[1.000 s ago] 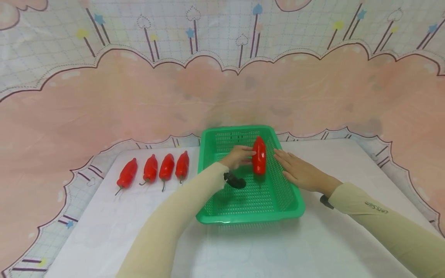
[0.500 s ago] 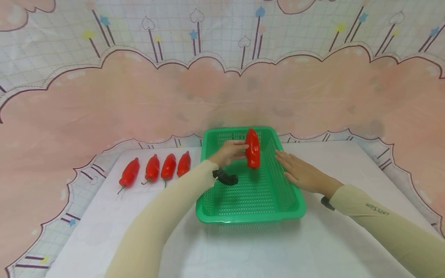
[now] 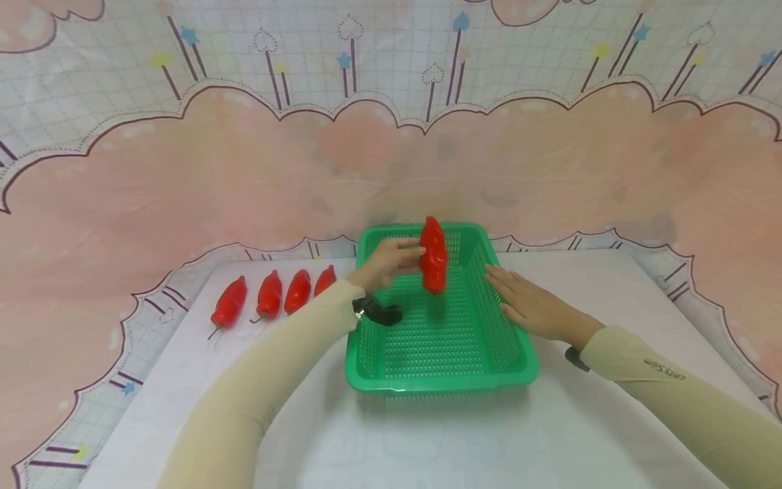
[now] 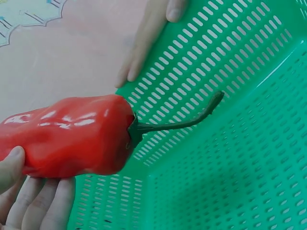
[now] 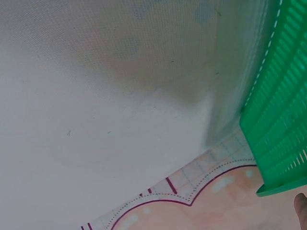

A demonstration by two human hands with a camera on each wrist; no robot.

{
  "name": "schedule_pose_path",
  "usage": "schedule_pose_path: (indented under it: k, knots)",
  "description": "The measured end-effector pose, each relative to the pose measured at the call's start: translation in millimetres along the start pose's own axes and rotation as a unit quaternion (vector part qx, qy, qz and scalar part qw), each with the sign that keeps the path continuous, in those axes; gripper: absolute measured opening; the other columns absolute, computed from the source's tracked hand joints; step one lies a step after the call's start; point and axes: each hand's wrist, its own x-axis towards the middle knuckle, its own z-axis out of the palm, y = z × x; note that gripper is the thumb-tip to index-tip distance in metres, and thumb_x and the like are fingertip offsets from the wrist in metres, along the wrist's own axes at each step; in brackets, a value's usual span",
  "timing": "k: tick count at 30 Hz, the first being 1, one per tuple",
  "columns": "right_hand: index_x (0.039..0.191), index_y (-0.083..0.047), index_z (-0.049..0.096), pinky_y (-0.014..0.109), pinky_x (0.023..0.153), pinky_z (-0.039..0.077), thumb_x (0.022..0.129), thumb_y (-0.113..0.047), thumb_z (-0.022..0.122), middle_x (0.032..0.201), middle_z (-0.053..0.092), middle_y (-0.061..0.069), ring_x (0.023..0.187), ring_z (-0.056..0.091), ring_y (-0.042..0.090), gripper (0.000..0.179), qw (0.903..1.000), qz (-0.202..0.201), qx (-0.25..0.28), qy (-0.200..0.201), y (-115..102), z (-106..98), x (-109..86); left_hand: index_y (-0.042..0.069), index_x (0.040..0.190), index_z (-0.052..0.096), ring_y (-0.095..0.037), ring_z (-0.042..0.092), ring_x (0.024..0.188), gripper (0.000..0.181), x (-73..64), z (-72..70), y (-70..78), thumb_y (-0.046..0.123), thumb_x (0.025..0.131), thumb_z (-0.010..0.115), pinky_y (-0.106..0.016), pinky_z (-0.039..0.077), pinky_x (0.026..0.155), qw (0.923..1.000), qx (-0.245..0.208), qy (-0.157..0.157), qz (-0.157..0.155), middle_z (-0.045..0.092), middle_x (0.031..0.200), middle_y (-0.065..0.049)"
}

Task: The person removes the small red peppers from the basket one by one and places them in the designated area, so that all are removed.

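Note:
My left hand (image 3: 391,261) pinches a red pepper (image 3: 433,258) between thumb and fingers, above the green plastic basket (image 3: 442,388). In the left wrist view the pepper (image 4: 72,136) has shiny, lumpy skin and a curved green stem (image 4: 192,120); the thumb (image 4: 12,167) lies on its near side and the fingers lie under it. My right hand (image 3: 528,299) rests with straight fingers on the basket's right rim. Only a fingertip (image 5: 301,208) of it shows in the right wrist view, beside the basket rim (image 5: 283,186).
Several red peppers lie in a row on the white table left of the basket, among them the leftmost pepper (image 3: 229,303); the left sleeve (image 3: 263,394) partly covers the nearest one. A patterned cloth (image 3: 305,170) hangs close behind the basket.
My left hand has moved left and slightly away with the pepper, which was nearer the basket's right wall. The right hand stays at the rim.

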Motion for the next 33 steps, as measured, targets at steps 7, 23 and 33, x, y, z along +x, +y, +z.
schedule_pose_path:
  k: [7, 23, 33]
  knots:
    - [0.147, 0.003, 0.021, 0.048, 0.117, 0.018, 0.099, -0.020, 0.038, 0.157, 0.017, 0.017, 0.144, 0.018, 0.035, 0.056, 1.0000, -0.005, -0.001, -0.008, -1.3, -0.7, 0.5, -0.004, 0.134, 0.048, -0.019, 0.070, 0.088, 0.042, -11.5, -14.4, 14.4, 0.005, 0.093, 0.055, -0.042, 0.049, 0.097, 0.9995, 0.012, 0.006, 0.027, 0.055, 0.129, -0.027]
    - [0.148, 0.002, 0.021, 0.045, 0.118, 0.017, 0.100, -0.024, 0.037, 0.157, 0.017, 0.016, 0.144, 0.017, 0.035, 0.056, 0.9999, 0.003, 0.006, -0.014, -1.8, -3.1, 0.6, 0.003, 0.140, 0.041, -0.030, 0.058, 0.119, 0.048, -59.6, -74.6, 47.0, 0.019, 0.096, 0.053, -0.044, 0.040, 0.107, 0.9945, 0.100, 0.019, 0.027, 0.049, 0.139, -0.020]
    - [0.147, 0.002, 0.021, 0.047, 0.118, 0.018, 0.100, -0.023, 0.036, 0.157, 0.017, 0.017, 0.144, 0.017, 0.036, 0.056, 0.9999, 0.005, 0.005, -0.015, -2.8, -4.4, 0.2, 0.009, 0.143, 0.038, -0.032, 0.050, 0.127, 0.058, -91.7, -109.5, 39.4, 0.029, 0.093, 0.058, -0.043, 0.037, 0.110, 0.9893, 0.132, 0.060, -0.007, 0.044, 0.144, -0.013]
